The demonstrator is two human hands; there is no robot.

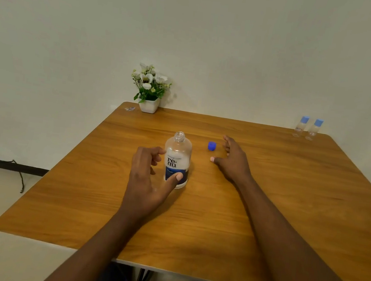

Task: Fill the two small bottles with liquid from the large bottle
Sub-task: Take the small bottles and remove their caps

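Observation:
The large clear bottle (177, 158) with a white and blue label stands upright and uncapped near the middle of the wooden table (266, 198). My left hand (149, 178) curls around its left side, thumb on the lower label, fingers loose. Its dark blue cap (211, 146) lies on the table to the right of the bottle. My right hand (231, 158) hovers just right of the cap, fingers spread, holding nothing. Two small clear bottles with light blue caps (299, 127) (313, 130) stand side by side at the far right corner, well beyond both hands.
A white pot of white flowers (150, 88) stands at the table's far left corner against the wall, with a small scrap (130, 109) beside it. A black cable (11, 164) trails on the floor at the left.

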